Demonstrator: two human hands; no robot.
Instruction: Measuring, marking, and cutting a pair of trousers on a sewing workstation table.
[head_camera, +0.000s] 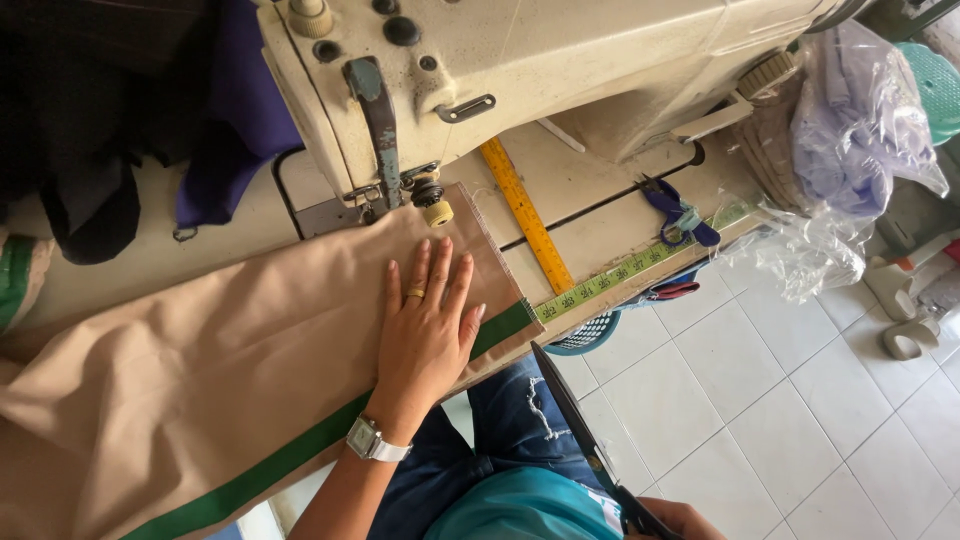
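The left hand (425, 325), fingers spread and palm flat, presses the tan woven fabric with a green edge band (230, 380) onto the table just in front of the cream industrial sewing machine (480, 80), fingertips close below its presser foot (432, 205). The right hand (680, 520), at the bottom edge well away from the machine, is closed around the handles of long dark steel shears (585, 440), blades pointing towards the cloth's end. Judging from this, holding the cloth taut and square under the palm matters most.
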